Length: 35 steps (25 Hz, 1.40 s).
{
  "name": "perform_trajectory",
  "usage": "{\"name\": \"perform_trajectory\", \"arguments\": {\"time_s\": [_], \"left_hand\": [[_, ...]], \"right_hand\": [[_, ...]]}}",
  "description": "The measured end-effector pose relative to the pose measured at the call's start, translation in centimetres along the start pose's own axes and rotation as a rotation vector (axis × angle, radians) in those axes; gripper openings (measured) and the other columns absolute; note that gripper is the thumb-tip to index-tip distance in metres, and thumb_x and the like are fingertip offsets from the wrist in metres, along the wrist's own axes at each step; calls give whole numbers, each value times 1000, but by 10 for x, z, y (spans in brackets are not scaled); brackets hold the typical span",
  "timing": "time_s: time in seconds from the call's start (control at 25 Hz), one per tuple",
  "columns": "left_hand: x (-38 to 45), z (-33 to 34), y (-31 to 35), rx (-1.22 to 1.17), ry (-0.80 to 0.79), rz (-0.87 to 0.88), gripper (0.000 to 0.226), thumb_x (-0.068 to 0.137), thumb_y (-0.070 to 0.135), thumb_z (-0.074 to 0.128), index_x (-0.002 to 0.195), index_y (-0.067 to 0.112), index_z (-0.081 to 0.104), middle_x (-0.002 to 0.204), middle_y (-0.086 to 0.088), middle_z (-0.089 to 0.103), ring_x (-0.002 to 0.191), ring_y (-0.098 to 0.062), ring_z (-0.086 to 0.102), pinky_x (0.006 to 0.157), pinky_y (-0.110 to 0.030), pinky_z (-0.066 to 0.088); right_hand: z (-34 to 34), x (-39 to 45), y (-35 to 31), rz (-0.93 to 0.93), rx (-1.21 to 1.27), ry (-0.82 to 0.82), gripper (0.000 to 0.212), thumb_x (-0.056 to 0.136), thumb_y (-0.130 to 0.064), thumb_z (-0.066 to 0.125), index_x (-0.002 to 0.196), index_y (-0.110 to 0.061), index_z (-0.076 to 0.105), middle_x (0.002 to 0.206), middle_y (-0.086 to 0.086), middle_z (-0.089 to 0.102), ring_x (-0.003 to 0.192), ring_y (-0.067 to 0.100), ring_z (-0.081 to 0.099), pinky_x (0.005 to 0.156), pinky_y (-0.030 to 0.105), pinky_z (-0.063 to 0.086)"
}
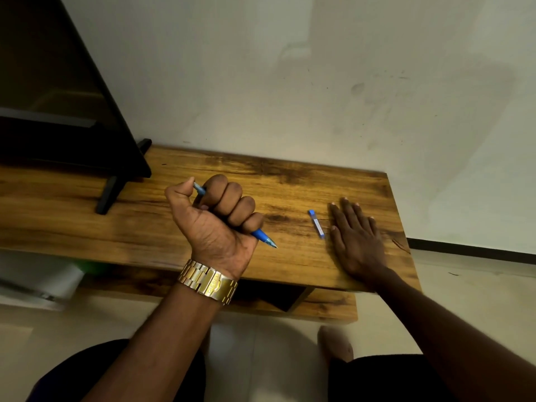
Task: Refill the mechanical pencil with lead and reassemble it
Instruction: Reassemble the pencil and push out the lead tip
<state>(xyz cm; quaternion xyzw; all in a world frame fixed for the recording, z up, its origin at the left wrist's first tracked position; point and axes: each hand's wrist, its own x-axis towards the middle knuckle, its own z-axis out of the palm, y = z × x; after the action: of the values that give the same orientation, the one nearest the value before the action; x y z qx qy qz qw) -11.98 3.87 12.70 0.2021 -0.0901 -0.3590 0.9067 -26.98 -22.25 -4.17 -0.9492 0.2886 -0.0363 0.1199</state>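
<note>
two hands over the wooden worktop (203,169): left hand (214,219) fisted, fingers (232,195) wrapped around the blue mechanical pencil (262,236), tip lower right; right hand (356,236) flat, fingers spread, empty, beside the lead tube (316,224).

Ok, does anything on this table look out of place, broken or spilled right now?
Nothing stands out. The left hand is closed in a fist around the blue mechanical pencil, tip toward the lead tube, which lies intact on the wooden table beside the flat right hand. No loose lead is visible.
</note>
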Motion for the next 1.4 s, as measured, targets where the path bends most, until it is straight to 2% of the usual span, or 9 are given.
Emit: {"name": "perform_trajectory", "arguments": {"time_s": [0.04, 0.2, 0.4, 0.52, 0.8, 1.08, 1.28, 1.4], "left_hand": [[0, 0, -1, 7, 8, -5, 46, 97, 50, 20, 57, 28, 22, 52, 10, 12, 44, -10, 9, 43, -20, 14], [0, 3, -7, 30, 17, 20, 37, 83, 50, 34, 57, 27, 20, 52, 10, 11, 43, -10, 9, 44, -18, 13], [4, 9, -14, 3, -9, 17, 37, 82, 50, 36, 57, 27, 21, 52, 10, 12, 43, -9, 9, 43, -18, 13], [3, 8, -14, 20, -34, 14, 37, 83, 50, 36, 57, 27, 22, 51, 10, 13, 42, -9, 10, 41, -18, 14], [1, -2, -13, 12, 19, 15, 37, 82, 50, 38, 57, 28, 21, 52, 9, 12, 43, -9, 9, 40, -19, 14], [-3, 1, -6, -44, -38, 33, 38, 85, 50, 37, 57, 28, 23, 51, 10, 14, 42, -8, 11, 40, -19, 14], [-3, 9, -4, -68, -35, 39, 38, 86, 49, 35, 58, 28, 22, 52, 10, 13, 42, -8, 11, 41, -17, 15], [-2, 10, -3, -48, -26, 36, 44, 97, 48, 21, 58, 27, 22, 52, 10, 13, 42, -9, 10, 42, -17, 14]], "right_hand": [[0, 1, 1, 3, 0, -9, 71, 107, -64, 7, 173, -40, -3, 184, -7, -10, 170, 19, -9, 137, 55, 7], [2, 2, 3, -13, -5, -28, 70, 107, -66, 7, 172, -42, -10, 183, -6, -17, 169, 22, -15, 136, 57, 1], [-1, 2, 2, -20, -14, -51, 71, 109, -64, 11, 172, -39, -11, 182, -4, -19, 169, 23, -16, 136, 58, 1], [-1, 2, 1, -15, -14, -55, 73, 107, -65, 8, 172, -37, -10, 183, -2, -18, 169, 24, -16, 137, 59, 2], [7, 4, 6, -28, -14, -6, 78, 102, -74, -5, 172, -39, -9, 183, -3, -15, 169, 24, -14, 135, 58, 3], [3, 4, 4, -31, 7, -7, 73, 107, -70, 12, 172, -41, -5, 184, -4, -11, 170, 23, -10, 135, 60, 5], [4, 2, 5, -23, -1, 19, 71, 107, -69, 16, 172, -43, -1, 184, -6, -6, 170, 22, -4, 135, 59, 9], [5, 5, 5, -9, -6, 32, 71, 107, -68, 18, 172, -43, 3, 184, -5, -1, 170, 23, 0, 135, 61, 14]]}}
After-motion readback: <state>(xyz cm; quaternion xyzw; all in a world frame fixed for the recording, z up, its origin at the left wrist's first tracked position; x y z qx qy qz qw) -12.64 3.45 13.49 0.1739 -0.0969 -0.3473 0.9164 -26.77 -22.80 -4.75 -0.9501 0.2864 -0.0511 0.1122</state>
